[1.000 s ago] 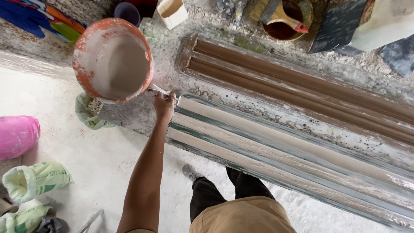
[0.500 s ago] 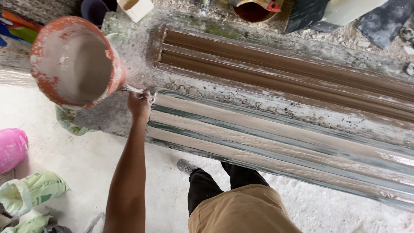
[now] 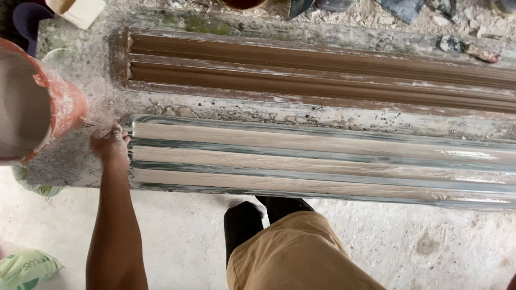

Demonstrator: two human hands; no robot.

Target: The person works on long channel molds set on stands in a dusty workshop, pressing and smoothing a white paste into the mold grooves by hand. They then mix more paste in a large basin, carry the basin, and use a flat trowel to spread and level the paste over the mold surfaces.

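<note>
Fingers (image 3: pixel 119 135) touching mould (image 3: pixel 322 161) end.

Two ribbed moulds (image 3: pixel 322 161) on workbench (image 3: pixel 242 110)

We look down on a rough, pale concrete floor (image 3: pixel 177 236), dusty and with some darker stains near the right side. Above it runs a long, low concrete table (image 3: pixel 269 110), its grey surface crusted with dried plaster and small dark crumbs. On the far part of this table lies a long brown ribbed moulding form (image 3: pixel 322 67). Behind it we see a strip of ground with broken grey stones and rubble (image 3: pixel 408 11). At the bottom left corner lies a green and white printed sack (image 3: pixel 24 268) on the floor. The light is soft, even daylight, without hard shadows.
</note>
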